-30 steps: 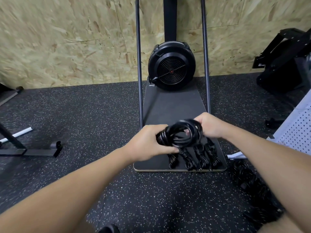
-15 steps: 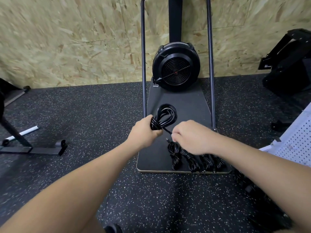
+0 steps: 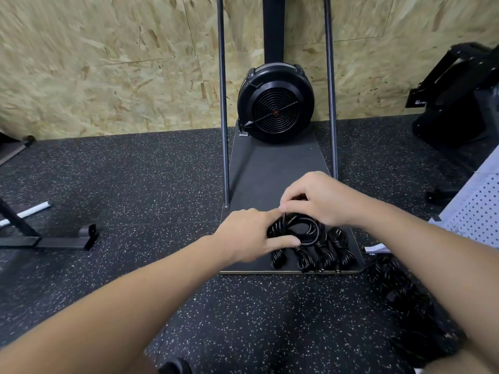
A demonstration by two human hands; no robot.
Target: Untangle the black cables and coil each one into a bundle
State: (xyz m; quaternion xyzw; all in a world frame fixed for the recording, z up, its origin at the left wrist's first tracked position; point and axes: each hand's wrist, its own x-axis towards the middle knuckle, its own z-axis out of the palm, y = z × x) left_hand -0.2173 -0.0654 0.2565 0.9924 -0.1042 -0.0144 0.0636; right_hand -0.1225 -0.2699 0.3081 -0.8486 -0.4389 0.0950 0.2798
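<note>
Two hands meet over one black coil (image 3: pixel 294 228), a little to 5 o'clock from the centre of the picture. We see the left hand (image 3: pixel 249 236) come in from 7 o'clock; its thumb and fingers curl around the 9 o'clock side of the coil and hold it. The right hand (image 3: pixel 314 197) comes from 4 o'clock and sits at the 12 o'clock side of the coil. Its fingers are bent and pinch something thin just above the loops, we think the end of the cable, but we cannot tell for sure.

The coil is just above a dark board (image 3: pixel 272 168). At 6 o'clock from the coil, four finished bundles (image 3: pixel 313 256) lie side by side near the front edge of the board. At the 12 o'clock end of the board stands a round black fan housing (image 3: pixel 275 103), between two thin poles (image 3: pixel 222 103).

On the speckled floor (image 3: pixel 135 184), at 4 o'clock from the board, we see a loose dark pile of cables (image 3: pixel 399 292), partly hidden by the right arm. A white perforated panel (image 3: pixel 475 211) is at 3 o'clock.
</note>
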